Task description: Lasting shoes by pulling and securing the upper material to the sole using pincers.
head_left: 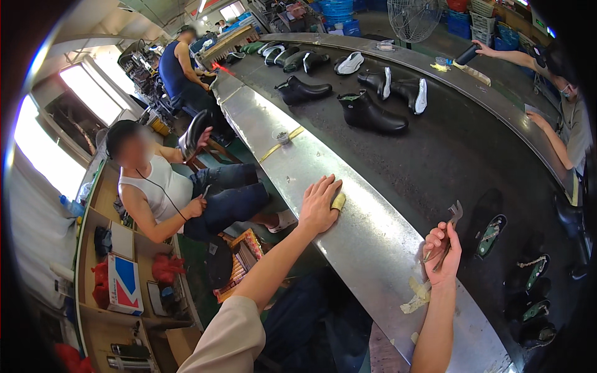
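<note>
Along the dark belt (388, 160) beside my metal counter (380, 245), black boots (371, 116) stand and lie. My left hand (320, 204) rests on the metal, fingers lightly apart; my right hand (443, 255) curls its fingers around metal pliers (456, 215), head upward, near the belt. Yellow wrapping (338, 201) circles my left thumb.
</note>
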Motion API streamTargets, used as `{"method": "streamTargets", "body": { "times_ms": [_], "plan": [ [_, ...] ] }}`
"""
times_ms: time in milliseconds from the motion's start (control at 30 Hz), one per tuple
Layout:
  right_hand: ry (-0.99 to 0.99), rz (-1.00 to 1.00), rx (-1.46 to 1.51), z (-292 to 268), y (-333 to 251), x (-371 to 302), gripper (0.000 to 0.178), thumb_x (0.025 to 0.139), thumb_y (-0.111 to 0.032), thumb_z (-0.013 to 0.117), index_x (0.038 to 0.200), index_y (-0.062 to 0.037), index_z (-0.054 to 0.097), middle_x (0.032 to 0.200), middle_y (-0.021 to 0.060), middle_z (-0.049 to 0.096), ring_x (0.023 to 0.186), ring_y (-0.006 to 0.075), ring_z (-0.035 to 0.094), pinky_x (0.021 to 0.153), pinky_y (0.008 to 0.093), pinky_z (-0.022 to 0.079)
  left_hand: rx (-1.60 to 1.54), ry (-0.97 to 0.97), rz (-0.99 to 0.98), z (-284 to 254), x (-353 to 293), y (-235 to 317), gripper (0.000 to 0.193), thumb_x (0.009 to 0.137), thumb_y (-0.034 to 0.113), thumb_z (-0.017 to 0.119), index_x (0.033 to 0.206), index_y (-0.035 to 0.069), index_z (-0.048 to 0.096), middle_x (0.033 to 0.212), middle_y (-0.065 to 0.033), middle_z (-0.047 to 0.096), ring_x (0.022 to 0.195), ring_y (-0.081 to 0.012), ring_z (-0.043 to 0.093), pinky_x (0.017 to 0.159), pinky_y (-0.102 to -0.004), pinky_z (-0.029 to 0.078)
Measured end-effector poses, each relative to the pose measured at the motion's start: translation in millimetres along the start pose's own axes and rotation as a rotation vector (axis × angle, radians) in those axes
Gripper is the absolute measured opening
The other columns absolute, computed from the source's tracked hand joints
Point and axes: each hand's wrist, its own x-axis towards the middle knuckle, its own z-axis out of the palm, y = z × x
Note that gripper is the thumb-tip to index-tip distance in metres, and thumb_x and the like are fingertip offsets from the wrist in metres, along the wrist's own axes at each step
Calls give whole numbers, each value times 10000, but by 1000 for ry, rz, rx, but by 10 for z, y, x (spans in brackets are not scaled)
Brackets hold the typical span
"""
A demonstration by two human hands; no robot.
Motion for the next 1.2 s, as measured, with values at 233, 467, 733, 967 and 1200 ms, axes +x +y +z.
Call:
{"method": "streamTargets", "body": {
  "times_ms": [233, 467, 733, 967, 1200],
  "plan": [
    [-13, -6, -5, -7, 0, -2, 195, 1082, -273, 549, 1085, -93, 625, 847, -27, 567, 736, 86, 567, 674, 274, 528, 3, -3, 6, 3, 2, -6, 572, 919, 169, 598, 1483, 130, 512, 1592, -118, 452, 1523, -308, 345, 1244, -482, 257],
    [-25, -3, 5, -28, 6, 12, 199, 1081, -273, 550, 1086, -91, 632, 853, -22, 576, 745, 98, 579, 685, 284, 537, -2, -8, -9, -18, 3, 24, 552, 944, 184, 591, 1488, 127, 510, 1598, -121, 447, 1524, -307, 348, 1245, -482, 254],
    [-9, -3, 23, -31, 4, 20, 200, 1076, -268, 562, 1097, -90, 651, 861, -17, 600, 753, 107, 598, 697, 288, 544, 5, -7, 1, -2, 9, 10, 542, 958, 205, 588, 1491, 135, 512, 1600, -113, 449, 1524, -307, 349, 1245, -484, 252],
    [3, 6, 33, -8, 28, 27, 193, 1066, -275, 584, 1086, -95, 652, 849, -18, 598, 755, 111, 592, 701, 287, 538, -1, 11, -17, 21, -2, -21, 528, 969, 220, 581, 1486, 138, 518, 1601, -106, 454, 1521, -306, 356, 1243, -479, 254],
    [-23, 0, 24, -34, 27, 22, 219, 1074, -279, 569, 1097, -80, 658, 888, -17, 608, 785, 109, 598, 720, 282, 543, -3, 36, 20, 49, -9, -43, 537, 947, 193, 589, 1478, 136, 527, 1587, -113, 474, 1509, -310, 378, 1231, -461, 270]
  ]
}}
